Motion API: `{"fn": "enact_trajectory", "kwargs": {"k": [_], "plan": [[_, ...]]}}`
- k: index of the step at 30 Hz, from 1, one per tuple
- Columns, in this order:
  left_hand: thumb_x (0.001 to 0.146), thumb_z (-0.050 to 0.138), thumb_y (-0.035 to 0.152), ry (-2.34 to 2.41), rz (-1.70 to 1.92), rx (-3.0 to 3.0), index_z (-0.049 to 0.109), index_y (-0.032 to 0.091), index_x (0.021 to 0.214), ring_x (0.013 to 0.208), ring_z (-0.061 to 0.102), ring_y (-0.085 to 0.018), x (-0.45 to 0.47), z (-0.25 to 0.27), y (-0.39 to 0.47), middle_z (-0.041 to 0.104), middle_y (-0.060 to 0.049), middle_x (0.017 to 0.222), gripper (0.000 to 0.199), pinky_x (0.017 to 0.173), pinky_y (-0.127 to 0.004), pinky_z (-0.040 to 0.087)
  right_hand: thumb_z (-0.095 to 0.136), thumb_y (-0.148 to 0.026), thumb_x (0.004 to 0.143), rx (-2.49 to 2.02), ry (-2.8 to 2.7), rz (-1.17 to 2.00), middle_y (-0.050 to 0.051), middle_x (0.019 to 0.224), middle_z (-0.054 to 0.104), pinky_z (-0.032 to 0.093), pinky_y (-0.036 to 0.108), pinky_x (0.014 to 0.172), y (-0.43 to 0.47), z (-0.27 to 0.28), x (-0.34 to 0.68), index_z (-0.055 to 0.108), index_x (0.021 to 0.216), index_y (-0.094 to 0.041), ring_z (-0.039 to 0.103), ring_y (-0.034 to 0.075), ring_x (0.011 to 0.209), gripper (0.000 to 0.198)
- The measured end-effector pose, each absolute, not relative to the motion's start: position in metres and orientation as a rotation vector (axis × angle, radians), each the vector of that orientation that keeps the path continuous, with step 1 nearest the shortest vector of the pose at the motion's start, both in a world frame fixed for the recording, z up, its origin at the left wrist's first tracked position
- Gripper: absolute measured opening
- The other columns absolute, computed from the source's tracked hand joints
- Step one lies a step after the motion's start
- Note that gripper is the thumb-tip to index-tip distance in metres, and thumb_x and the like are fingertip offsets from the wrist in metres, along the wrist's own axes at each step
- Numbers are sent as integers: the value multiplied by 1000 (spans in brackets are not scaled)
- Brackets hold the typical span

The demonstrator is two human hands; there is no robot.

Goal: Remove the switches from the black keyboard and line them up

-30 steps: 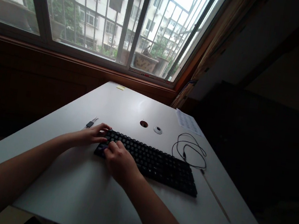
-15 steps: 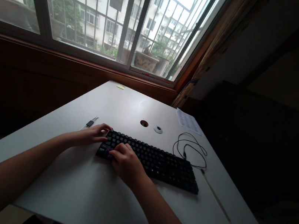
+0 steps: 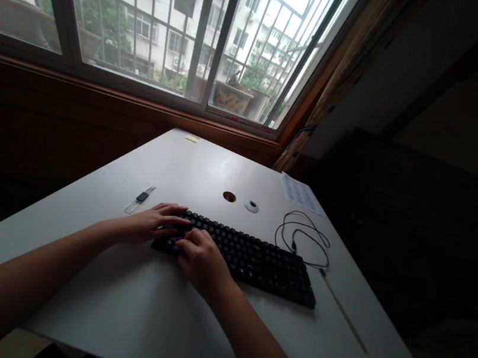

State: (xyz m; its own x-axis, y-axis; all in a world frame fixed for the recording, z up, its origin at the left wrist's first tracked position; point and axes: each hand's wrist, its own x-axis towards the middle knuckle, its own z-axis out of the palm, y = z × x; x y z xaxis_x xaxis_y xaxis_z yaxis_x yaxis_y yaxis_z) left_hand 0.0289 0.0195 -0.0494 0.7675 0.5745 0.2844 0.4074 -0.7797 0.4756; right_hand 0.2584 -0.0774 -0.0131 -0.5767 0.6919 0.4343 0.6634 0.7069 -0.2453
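A long black keyboard (image 3: 254, 257) lies at a slant on the white table. My left hand (image 3: 159, 224) rests over its left end, fingers stretched out and apart across the keys, holding nothing. Closed in a pinch, my right hand (image 3: 202, 257) is low on the keyboard's left part, right beside the left fingers. A small purple thing (image 3: 177, 246) shows at its fingertips; its kind is mostly hidden by the fingers. Left of the keyboard lies a wire tool with a black middle (image 3: 142, 196), which looks like a keycap puller.
The keyboard's black cable (image 3: 307, 228) lies coiled behind its right end. A thin stick (image 3: 345, 311) is to the right. Behind are a round hole (image 3: 230, 197), its loose cover (image 3: 251, 206), a printed sheet (image 3: 302, 193) and a yellow slip (image 3: 192, 138) on the white table (image 3: 124, 311).
My left hand has moved from the keyboard's left edge to the right, and its fingers now stretch over the keys. My right hand stays in nearly the same place, still pinched.
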Motion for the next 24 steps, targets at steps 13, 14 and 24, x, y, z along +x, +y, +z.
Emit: {"fn": "enact_trajectory", "kwargs": {"k": [13, 14, 24], "plan": [[103, 45, 30, 744, 591, 2679, 50, 43, 140, 141, 31, -30, 27, -53, 21, 30, 1, 158, 40, 116, -53, 31, 67, -10, 83, -1122, -2429, 101, 7, 96, 64, 51, 35, 86, -85, -9, 294, 73, 97, -18, 55, 21, 92, 17], [103, 45, 29, 744, 587, 2687, 49, 43, 141, 141, 31, -30, 27, -52, 21, 29, 1, 158, 41, 116, -54, 32, 68, -10, 83, -1126, -2428, 100, 7, 95, 64, 51, 35, 86, -86, -8, 296, 74, 97, -18, 55, 21, 92, 17], [102, 47, 24, 727, 596, 2737, 46, 42, 142, 140, 32, -30, 27, -50, 19, 26, -1, 159, 44, 113, -53, 37, 67, -9, 84, -1201, -2420, 83, 7, 94, 64, 53, 36, 84, -101, -1, 335, 74, 99, -18, 56, 21, 91, 19]]}}
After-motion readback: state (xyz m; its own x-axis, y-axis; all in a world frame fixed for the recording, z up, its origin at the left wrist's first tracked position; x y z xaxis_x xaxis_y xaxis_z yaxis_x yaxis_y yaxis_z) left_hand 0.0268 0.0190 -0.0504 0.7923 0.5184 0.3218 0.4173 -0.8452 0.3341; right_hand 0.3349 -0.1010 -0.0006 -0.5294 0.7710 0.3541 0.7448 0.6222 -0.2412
